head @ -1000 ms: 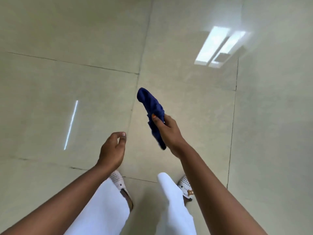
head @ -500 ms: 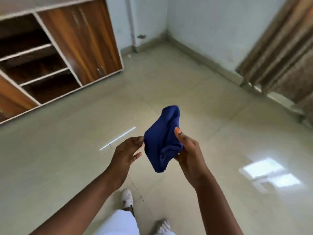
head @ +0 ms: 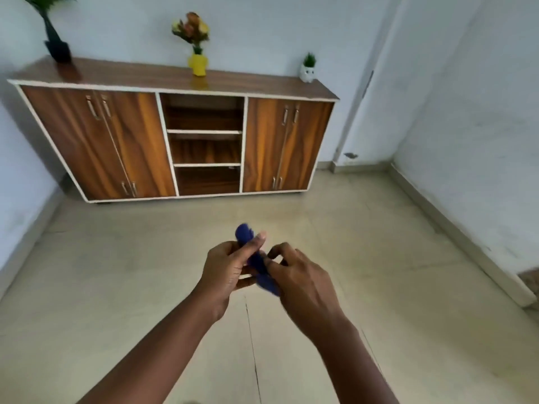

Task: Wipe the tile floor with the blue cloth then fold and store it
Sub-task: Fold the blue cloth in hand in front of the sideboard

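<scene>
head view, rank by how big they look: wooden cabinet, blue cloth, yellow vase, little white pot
1. wooden cabinet
2. blue cloth, mostly hidden between left hand and right hand, nearer the camera
3. yellow vase
4. white pot

Left hand and right hand meet at chest height, fingers pinched together

Soft daylight, motion blur, bowed edges
</scene>
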